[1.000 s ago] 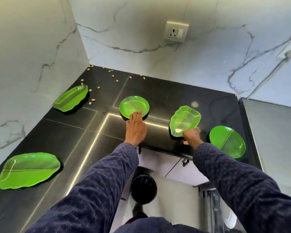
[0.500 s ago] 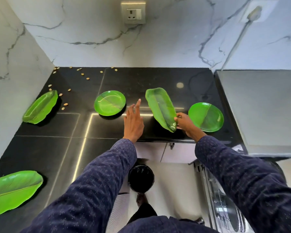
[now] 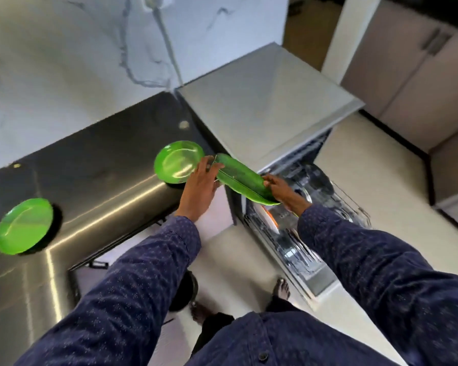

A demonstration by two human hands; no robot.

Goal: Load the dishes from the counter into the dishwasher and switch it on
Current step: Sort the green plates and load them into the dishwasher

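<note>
Kitchen corner, dark counter (image 3: 95, 159) at centre left, open dishwasher (image 3: 296, 223) at lower right: transfer of a leaf-shaped plate (image 3: 242, 180).

Right hand (image 3: 280, 187) pinches the plate's near end, while left hand (image 3: 200, 187) steadies the far end, fingers nearly straight along its edge; the plate hangs tilted at centre frame, over the gap between counter edge and rack (image 3: 328, 196). Two round green plates remain on the counter, one (image 3: 177, 161) just behind the left hand, another (image 3: 24, 229) at far left (motion blur obscures rack detail). Loading appears under way; the next move likely calls for lowering the plate edgewise into a free slot.
</note>
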